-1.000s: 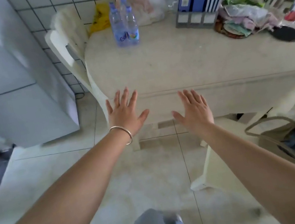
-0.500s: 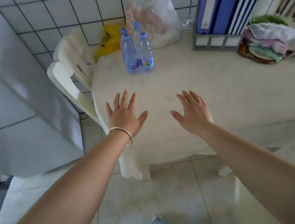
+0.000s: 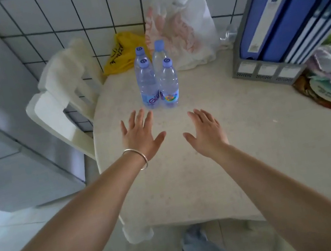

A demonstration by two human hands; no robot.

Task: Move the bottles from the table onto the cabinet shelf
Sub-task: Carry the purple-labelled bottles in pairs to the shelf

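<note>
We made out very little text. The front-left bottle (image 3: 147,84) carried a label with large purple letters starting "Ga", the rest cut off by the bottle's curve. The front-right bottle (image 3: 168,84) had a multicoloured label, too blurred to read. Three of the bottle caps showed a swirl logo, no letters. The yellow bag (image 3: 123,55) had dark print, illegible. The blue binder (image 3: 268,12) had a white spine label with small print we couldn't resolve. The file rack (image 3: 265,70) tags read as blank.
</note>
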